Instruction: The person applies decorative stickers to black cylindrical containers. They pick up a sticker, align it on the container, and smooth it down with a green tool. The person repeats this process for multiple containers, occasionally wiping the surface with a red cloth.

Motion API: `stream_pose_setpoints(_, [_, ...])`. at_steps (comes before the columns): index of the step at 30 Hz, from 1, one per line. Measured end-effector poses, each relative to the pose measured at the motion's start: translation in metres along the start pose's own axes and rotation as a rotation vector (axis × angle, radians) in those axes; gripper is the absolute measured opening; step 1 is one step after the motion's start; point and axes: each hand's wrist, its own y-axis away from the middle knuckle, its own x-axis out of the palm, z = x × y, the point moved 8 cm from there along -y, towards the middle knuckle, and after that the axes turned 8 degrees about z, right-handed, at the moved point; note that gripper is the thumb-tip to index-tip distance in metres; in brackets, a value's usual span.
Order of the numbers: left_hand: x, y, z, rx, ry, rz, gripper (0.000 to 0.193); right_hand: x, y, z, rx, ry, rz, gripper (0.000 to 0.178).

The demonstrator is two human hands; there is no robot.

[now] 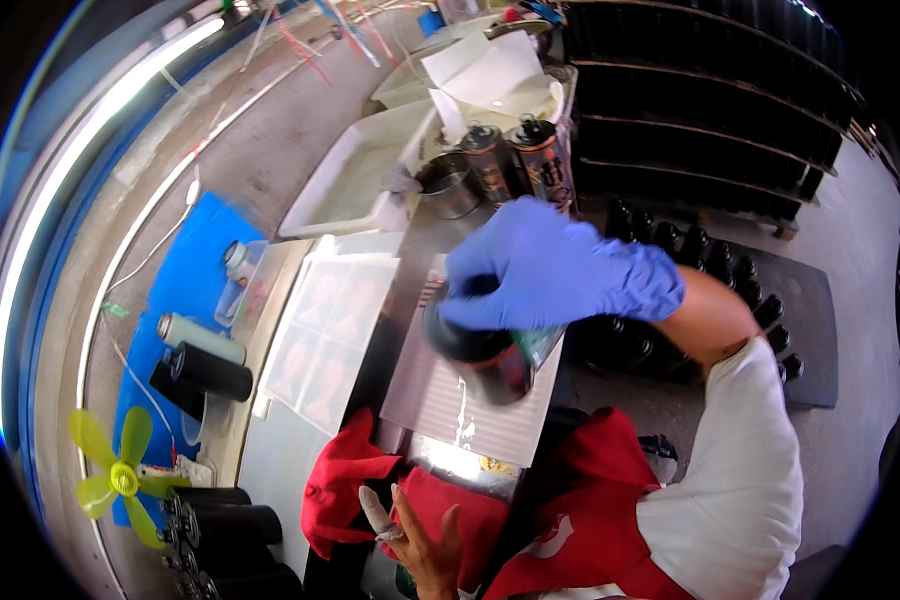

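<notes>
My right hand, in a blue glove, is closed around the upper part of a black cylindrical bottle, slightly blurred. A green, see-through flat piece shows beneath the glove; whether the hand grips it too I cannot tell. Under the bottle lies a pale ribbed mat with a wet, shiny streak. Low in the view, my left hand holds nothing, its fingers apart and partly wrapped in white. It is nearest to a red cloth. Left of the mat lie printed sheets.
Beyond the mat stand two dark bottles with printed sides and a metal pot. A white basin is behind the sheets. Left are a yellow-green fan and black cylinders. Several black bottles and a dark rack stand right.
</notes>
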Motion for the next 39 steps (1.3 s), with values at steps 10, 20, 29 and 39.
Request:
stream_pose_setpoints(10, [0.034,-0.031,0.011,-0.002,0.073,0.216,0.077,-0.057,0.021,-0.129,0.322,0.425,-0.272,0.024])
stream_pose_setpoints(20, [-0.015,-0.096,0.082,-0.134,-0.041,0.134,0.067,0.013,-0.098,-0.228,0.324,0.45,-0.211,0.027])
stream_pose_setpoints(29, [-0.088,-0.157,0.214,-0.273,-0.07,-0.079,0.054,0.087,-0.17,-0.246,0.337,0.45,-0.041,0.027])
stream_pose_setpoints(39, [-0.178,-0.232,0.336,-0.502,-0.472,-0.587,0.056,0.084,-0.158,-0.247,0.396,0.425,-0.132,0.03])
